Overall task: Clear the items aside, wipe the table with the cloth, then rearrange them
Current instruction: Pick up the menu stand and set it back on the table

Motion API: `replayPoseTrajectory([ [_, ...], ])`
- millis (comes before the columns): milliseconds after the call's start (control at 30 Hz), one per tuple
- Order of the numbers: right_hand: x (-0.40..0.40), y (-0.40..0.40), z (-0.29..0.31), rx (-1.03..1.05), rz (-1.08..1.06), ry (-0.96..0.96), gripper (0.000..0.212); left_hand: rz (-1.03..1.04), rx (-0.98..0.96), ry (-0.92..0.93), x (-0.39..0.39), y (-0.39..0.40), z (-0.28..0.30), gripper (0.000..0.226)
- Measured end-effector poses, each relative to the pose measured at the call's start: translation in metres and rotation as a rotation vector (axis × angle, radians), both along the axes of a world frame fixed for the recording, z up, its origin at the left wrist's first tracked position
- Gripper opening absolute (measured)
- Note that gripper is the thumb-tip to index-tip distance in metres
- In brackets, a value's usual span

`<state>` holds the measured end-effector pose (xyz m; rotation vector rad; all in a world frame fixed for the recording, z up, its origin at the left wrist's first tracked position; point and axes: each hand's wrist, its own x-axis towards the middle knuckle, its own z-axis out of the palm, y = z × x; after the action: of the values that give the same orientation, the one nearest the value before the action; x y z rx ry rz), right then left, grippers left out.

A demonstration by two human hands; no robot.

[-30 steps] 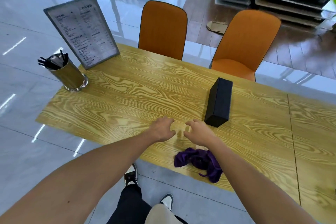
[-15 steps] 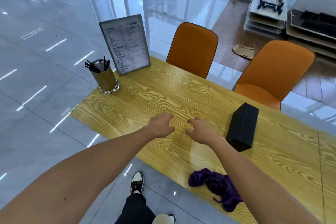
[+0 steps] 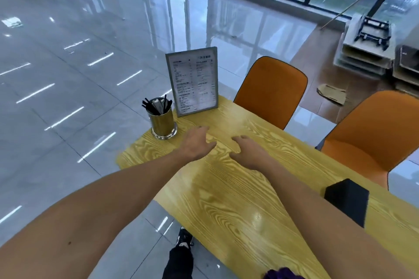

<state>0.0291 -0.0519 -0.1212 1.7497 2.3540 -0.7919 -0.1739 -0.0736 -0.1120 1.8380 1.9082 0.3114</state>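
My left hand (image 3: 196, 144) is empty, fingers spread; the metal cup (image 3: 162, 123) just beyond looks top-heavy, so I'd grip its body.

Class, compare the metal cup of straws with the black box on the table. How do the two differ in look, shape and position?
The metal cup is a shiny gold cylinder; the black box is a matte rectangular block. The cup is open on top and holds black sticks; the box shows no opening. The cup stands near the table's left corner beside the menu stand; the box sits far to the right. Both rest on the table, touched by neither hand.
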Motion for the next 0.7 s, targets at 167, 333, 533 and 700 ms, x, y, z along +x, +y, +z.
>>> replayPoseTrajectory([
  [167, -0.047, 0.076, 0.014, 0.048, -0.022, 0.046, 0.071, 0.097, 0.062, -0.094, -0.040, 0.074, 0.002, 0.071],
  [333, -0.088, 0.149, 0.018, 0.078, -0.088, 0.199, 0.073, 0.318, 0.060, -0.357, -0.068, 0.142, -0.009, 0.074],
  [533, -0.125, 0.224, 0.004, 0.034, -0.350, 0.468, 0.076, 0.656, -0.089, -0.653, -0.082, 0.205, -0.030, 0.110],
  [700, -0.133, 0.274, -0.017, -0.026, -0.529, 0.546, 0.074, 0.903, -0.235, -0.809, -0.079, 0.245, -0.049, 0.121],
])
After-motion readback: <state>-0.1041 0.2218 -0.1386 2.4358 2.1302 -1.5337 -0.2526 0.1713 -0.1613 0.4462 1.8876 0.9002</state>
